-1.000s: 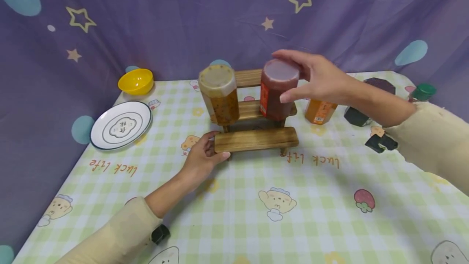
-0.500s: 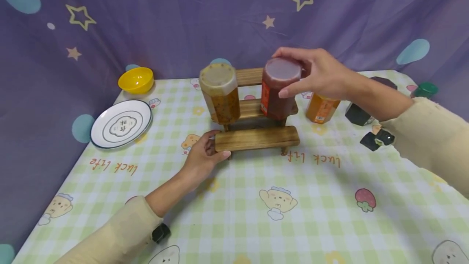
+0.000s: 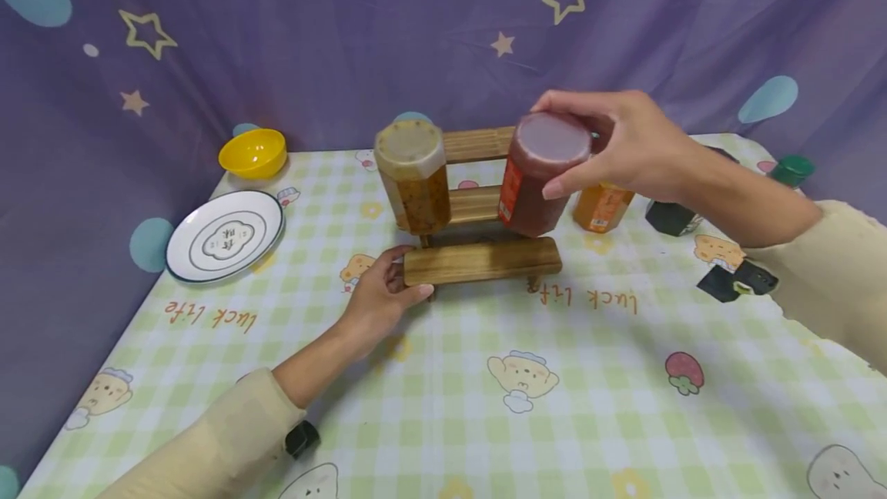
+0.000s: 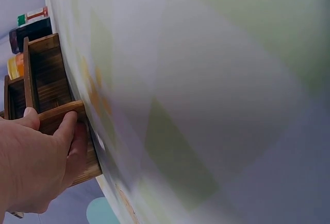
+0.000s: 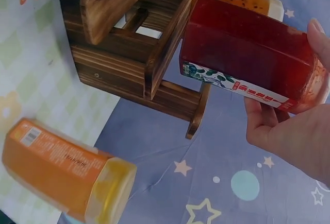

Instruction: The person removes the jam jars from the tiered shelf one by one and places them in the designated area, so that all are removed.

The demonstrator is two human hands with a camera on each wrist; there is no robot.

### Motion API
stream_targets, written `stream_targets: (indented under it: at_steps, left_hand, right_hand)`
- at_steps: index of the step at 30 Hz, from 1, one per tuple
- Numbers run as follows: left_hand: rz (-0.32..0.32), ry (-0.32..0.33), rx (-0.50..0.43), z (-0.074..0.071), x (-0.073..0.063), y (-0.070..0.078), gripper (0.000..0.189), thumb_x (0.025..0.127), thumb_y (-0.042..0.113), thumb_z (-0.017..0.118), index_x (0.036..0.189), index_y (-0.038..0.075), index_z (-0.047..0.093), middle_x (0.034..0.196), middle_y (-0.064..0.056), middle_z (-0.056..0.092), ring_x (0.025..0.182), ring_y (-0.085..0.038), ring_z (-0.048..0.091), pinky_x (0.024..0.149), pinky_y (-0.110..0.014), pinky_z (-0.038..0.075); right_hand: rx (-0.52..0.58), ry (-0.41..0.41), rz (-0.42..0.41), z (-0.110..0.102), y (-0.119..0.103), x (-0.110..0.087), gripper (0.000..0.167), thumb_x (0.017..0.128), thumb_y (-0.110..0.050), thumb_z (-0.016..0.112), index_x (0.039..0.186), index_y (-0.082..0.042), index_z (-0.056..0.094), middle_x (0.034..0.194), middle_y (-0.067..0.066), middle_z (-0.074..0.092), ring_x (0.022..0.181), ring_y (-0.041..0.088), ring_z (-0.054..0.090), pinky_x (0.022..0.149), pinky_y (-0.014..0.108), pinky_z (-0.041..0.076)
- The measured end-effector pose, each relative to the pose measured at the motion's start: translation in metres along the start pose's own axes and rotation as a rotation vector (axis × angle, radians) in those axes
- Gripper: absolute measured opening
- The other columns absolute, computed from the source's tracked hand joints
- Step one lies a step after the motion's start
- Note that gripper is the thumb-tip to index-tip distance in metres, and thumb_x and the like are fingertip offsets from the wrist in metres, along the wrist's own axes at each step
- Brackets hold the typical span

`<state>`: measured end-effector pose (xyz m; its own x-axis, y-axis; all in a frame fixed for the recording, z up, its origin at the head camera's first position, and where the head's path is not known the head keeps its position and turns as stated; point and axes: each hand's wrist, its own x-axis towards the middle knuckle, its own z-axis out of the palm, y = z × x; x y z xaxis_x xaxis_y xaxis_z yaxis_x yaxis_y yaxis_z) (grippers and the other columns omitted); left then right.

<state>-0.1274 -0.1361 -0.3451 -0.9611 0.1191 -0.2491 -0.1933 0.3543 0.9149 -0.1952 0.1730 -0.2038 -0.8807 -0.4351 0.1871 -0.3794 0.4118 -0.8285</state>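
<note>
A three-step wooden rack (image 3: pixel 483 262) stands on the table. My left hand (image 3: pixel 377 299) grips the left end of its lowest step, the thumb at the front; the left wrist view shows the fingers curled at the board's end. My right hand (image 3: pixel 634 137) holds a dark red jar (image 3: pixel 537 191) near its pale lid, thumb on the near side. The jar leans slightly over the right part of the middle step. Whether its base touches the wood I cannot tell. An amber jar with dark specks (image 3: pixel 419 191) stands at the left of that same step.
Right of the rack is an orange jar (image 5: pixel 56 167) with a yellow lid. Beyond it are a dark jar (image 3: pixel 671 216) and a green-lidded container (image 3: pixel 792 171), partly behind my right arm. A white plate (image 3: pixel 187 245) and a yellow bowl (image 3: pixel 252 154) lie at the left.
The dark red jar in my right hand has shifted to the right along the middle step and tilted a little. My left hand and the rack have stayed in place.
</note>
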Motion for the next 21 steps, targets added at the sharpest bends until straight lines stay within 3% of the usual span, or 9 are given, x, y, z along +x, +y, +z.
stream_targets:
  at_steps: [15, 21]
  left_hand:
    - [0.004, -0.010, -0.040, 0.000, -0.001, -0.001, 0.068, 0.090, 0.013, 0.069, 0.147, 0.014, 0.031, 0.140, -0.014, 0.044, 0.131, -0.032, 0.042, 0.104, -0.044, 0.041]
    - [-0.005, -0.007, -0.035, 0.000, -0.001, 0.000, 0.069, 0.090, 0.013, 0.069, 0.147, 0.016, 0.031, 0.137, -0.012, 0.047, 0.128, -0.030, 0.045, 0.101, -0.042, 0.044]
  right_hand:
    - [0.002, 0.126, 0.063, -0.026, 0.014, -0.040, 0.071, 0.064, 0.000, 0.089, 0.128, -0.015, 0.061, 0.116, 0.002, 0.063, 0.102, 0.013, 0.060, 0.074, 0.015, 0.051]
    - [-0.030, 0.145, 0.081, -0.035, 0.020, -0.053, 0.068, 0.064, -0.002, 0.089, 0.125, -0.014, 0.062, 0.108, 0.004, 0.066, 0.093, 0.012, 0.063, 0.069, 0.016, 0.051]
